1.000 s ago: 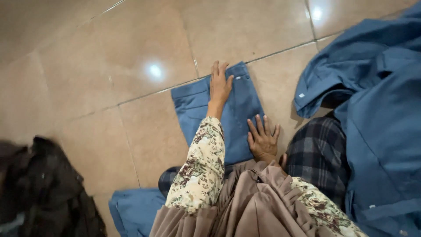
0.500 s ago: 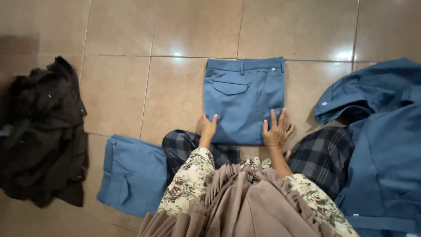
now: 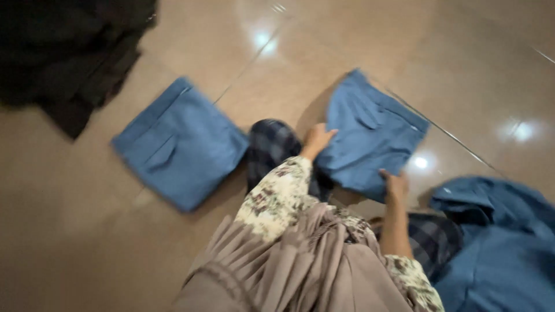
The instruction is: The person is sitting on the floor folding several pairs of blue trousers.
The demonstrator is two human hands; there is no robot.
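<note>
Head view: I log the left hand (image 3: 318, 138) at the near left edge of the folded blue trousers (image 3: 373, 136), fingers curled onto the cloth; it grips that edge. The right hand (image 3: 395, 185) is at the near right corner of the same bundle, fingers closed over the hem. The frame is motion-blurred, so I cannot tell how firm either grip is. The bundle lies on the tan tiled floor (image 3: 87, 231), its near edge in both hands, just ahead of the plaid-covered knee (image 3: 274, 147). Both forearms wear floral sleeves (image 3: 277, 196); a pleated beige scarf (image 3: 300, 266) hangs below them. A second folded blue garment (image 3: 179, 144) lies flat to the left, apart from the first. A dark heap of clothes (image 3: 69, 52) sits upper left. A loose blue garment (image 3: 497, 248) is piled lower right.
</note>
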